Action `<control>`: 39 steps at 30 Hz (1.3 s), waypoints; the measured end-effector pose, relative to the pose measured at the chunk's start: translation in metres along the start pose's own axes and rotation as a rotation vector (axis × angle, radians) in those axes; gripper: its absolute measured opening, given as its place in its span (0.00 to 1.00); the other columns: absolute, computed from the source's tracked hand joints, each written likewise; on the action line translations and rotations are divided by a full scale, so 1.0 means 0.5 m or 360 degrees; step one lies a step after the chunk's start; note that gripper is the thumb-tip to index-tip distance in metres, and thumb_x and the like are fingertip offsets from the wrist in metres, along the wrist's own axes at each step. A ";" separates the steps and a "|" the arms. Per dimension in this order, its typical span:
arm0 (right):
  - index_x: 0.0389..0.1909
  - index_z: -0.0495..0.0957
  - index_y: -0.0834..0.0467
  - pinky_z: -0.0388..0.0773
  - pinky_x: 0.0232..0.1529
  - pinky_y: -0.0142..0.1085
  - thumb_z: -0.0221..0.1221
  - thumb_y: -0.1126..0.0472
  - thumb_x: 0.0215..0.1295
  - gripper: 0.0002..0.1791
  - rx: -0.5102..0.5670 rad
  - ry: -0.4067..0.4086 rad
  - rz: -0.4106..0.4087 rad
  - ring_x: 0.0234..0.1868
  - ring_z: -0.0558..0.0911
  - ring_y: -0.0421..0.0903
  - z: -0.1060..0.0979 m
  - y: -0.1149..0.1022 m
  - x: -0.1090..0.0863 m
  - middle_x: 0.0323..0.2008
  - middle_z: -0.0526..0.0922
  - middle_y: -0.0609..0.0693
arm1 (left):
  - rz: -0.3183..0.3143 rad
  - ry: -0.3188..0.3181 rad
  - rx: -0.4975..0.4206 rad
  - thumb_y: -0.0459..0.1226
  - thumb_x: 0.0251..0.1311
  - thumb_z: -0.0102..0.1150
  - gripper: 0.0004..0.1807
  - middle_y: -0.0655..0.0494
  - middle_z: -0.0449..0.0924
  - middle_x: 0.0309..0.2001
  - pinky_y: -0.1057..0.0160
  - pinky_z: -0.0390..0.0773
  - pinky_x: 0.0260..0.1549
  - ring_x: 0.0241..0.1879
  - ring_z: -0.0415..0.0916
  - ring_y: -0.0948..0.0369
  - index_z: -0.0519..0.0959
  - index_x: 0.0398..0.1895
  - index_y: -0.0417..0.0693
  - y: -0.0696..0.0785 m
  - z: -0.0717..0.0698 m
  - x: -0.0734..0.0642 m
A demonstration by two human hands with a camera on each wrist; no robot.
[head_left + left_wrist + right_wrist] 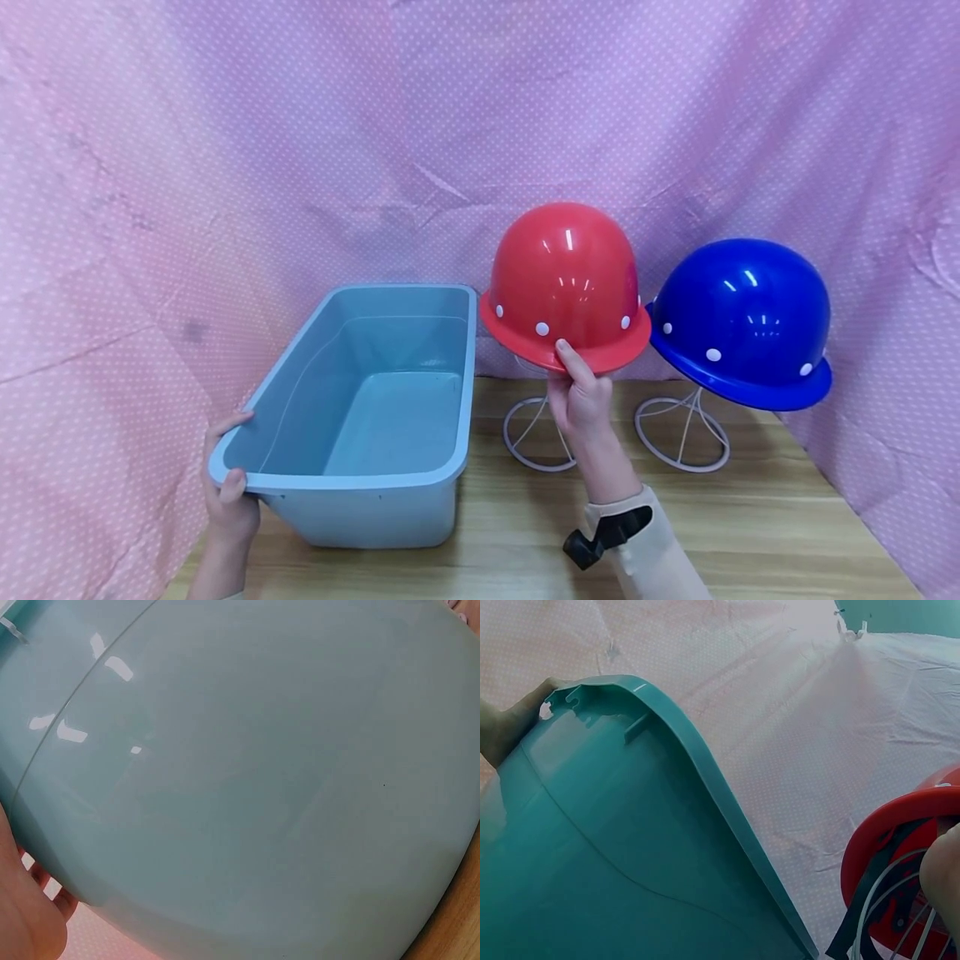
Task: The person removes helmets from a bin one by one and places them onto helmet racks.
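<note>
A red hard hat (566, 267) with white studs is over a white wire stand (536, 468). My right hand (587, 406) pinches its front brim, thumb on top and fingers beneath. From below, the right wrist view shows the hat's red brim (866, 836), dark straps and white wires under it. Whether the hat rests on the stand I cannot tell. To the left is a light blue plastic tub (467, 392). My left hand (232, 504) grips its near left corner, thumb over the rim. In the left wrist view the tub's outer wall (262, 787) fills most of the picture.
Right of the red hat, a blue hard hat (750, 317) sits tilted on a second white wire stand (682, 468). Everything stands on a wood-grain table (787, 533). Pink dotted cloth (337, 125) hangs behind and at both sides.
</note>
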State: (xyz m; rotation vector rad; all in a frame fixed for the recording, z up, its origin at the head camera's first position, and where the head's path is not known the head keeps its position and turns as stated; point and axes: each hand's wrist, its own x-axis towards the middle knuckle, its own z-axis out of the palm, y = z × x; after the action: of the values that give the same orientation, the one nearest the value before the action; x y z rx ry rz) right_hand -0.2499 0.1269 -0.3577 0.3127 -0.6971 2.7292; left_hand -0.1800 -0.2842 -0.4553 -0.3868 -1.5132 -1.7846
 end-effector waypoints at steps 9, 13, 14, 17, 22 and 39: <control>0.65 0.63 0.57 0.86 0.54 0.33 0.53 0.79 0.71 0.26 0.0058 0.0022 0.0012 0.58 0.83 0.45 -0.006 0.004 -0.003 0.56 0.77 0.49 | -0.0022 -0.0003 0.0013 0.39 0.54 0.57 0.36 0.45 0.69 0.68 0.55 0.61 0.58 0.65 0.68 0.54 0.71 0.68 0.32 0.002 -0.001 0.000; 0.65 0.64 0.57 0.86 0.54 0.33 0.54 0.78 0.71 0.26 0.0063 0.0022 0.0016 0.58 0.83 0.45 -0.010 0.005 -0.006 0.55 0.78 0.49 | -0.0015 0.0004 0.0000 0.39 0.54 0.57 0.35 0.45 0.69 0.68 0.55 0.61 0.58 0.64 0.68 0.54 0.72 0.68 0.32 0.003 0.000 0.000; 0.65 0.64 0.57 0.86 0.54 0.33 0.55 0.78 0.71 0.26 0.0073 0.0020 0.0022 0.58 0.83 0.45 -0.011 0.005 -0.006 0.55 0.78 0.49 | -0.0013 0.0007 -0.0003 0.39 0.54 0.57 0.35 0.44 0.69 0.68 0.55 0.61 0.58 0.64 0.68 0.54 0.72 0.67 0.32 0.003 0.000 0.000; 0.65 0.64 0.56 0.86 0.55 0.33 0.55 0.78 0.71 0.26 0.0059 0.0013 0.0024 0.58 0.83 0.45 -0.012 0.005 -0.007 0.56 0.78 0.49 | -0.0015 0.0011 0.0005 0.39 0.54 0.57 0.36 0.45 0.69 0.68 0.55 0.62 0.58 0.64 0.68 0.54 0.72 0.68 0.31 0.003 -0.001 0.001; 0.66 0.63 0.56 0.85 0.56 0.32 0.53 0.78 0.72 0.26 0.0017 0.0002 0.0024 0.60 0.82 0.45 -0.017 0.006 -0.007 0.57 0.77 0.48 | -0.0033 0.0012 0.0043 0.39 0.54 0.58 0.36 0.45 0.69 0.68 0.55 0.63 0.58 0.65 0.68 0.54 0.71 0.68 0.31 0.005 -0.001 0.000; 0.70 0.61 0.52 0.85 0.57 0.34 0.54 0.76 0.74 0.29 -0.0035 -0.0014 0.0077 0.65 0.79 0.46 -0.034 0.010 -0.013 0.61 0.74 0.48 | -0.0045 0.0042 0.0046 0.40 0.54 0.59 0.36 0.45 0.70 0.67 0.55 0.62 0.58 0.63 0.69 0.54 0.72 0.68 0.32 0.011 0.008 0.000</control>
State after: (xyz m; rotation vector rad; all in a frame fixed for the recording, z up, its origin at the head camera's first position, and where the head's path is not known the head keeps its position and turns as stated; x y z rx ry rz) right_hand -0.2480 0.1295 -0.3761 0.3072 -0.7463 2.7650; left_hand -0.1771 -0.2809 -0.4503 -0.3281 -1.5316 -1.7808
